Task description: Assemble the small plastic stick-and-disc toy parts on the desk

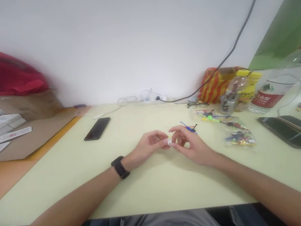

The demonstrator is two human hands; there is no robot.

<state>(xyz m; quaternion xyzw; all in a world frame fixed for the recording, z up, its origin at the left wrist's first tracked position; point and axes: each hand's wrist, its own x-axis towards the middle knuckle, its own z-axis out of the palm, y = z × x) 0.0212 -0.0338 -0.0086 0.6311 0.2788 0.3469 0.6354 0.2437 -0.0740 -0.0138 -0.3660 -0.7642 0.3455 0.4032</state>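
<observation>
My left hand and my right hand meet over the middle of the pale yellow table. Both pinch a small white piece between their fingertips. A black watch is on my left wrist. Just behind my right hand lies a small blue and red toy piece. Clear bags of small colourful parts lie to the right of that hand.
A black phone lies at the left. Two more phones lie at the right. Bottles, a striped bag, glasses and a power strip stand by the wall. A cardboard box is far left.
</observation>
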